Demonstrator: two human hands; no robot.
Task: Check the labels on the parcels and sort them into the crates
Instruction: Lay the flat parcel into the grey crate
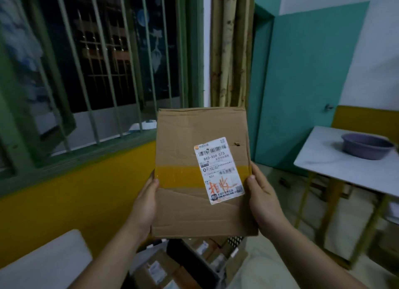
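A flat brown cardboard parcel (194,159) is held up in front of the camera, gripped at its two lower side edges. The left hand (144,204) grips the left edge, thumb on the front face and fingers hidden behind the cardboard. The right hand (264,202) grips the right edge in the same way, thumb lying on the front face just beside the lower right corner of the label. Both hands are clamped on the parcel, which rests on nothing else.

A white printed shipping label (220,170) is stuck on the front face, up and to the left of the right thumb. It is slightly tilted and carries barcodes, the code "843-X64 073" and orange handwritten characters. A band of yellow packing tape (179,176) crosses the parcel from the left thumb's level toward the right hand, passing under the label.

Below the hands and between the forearms lie further cardboard parcels (155,267), blurred, and the perforated wall of a crate (236,242) shows just under the held parcel.

Well to the right of the right hand stands a white-topped table (336,161) bearing a purple plastic basin (367,146). Above the left hand is a green barred window (92,73); beyond the right hand is a teal door (302,83).
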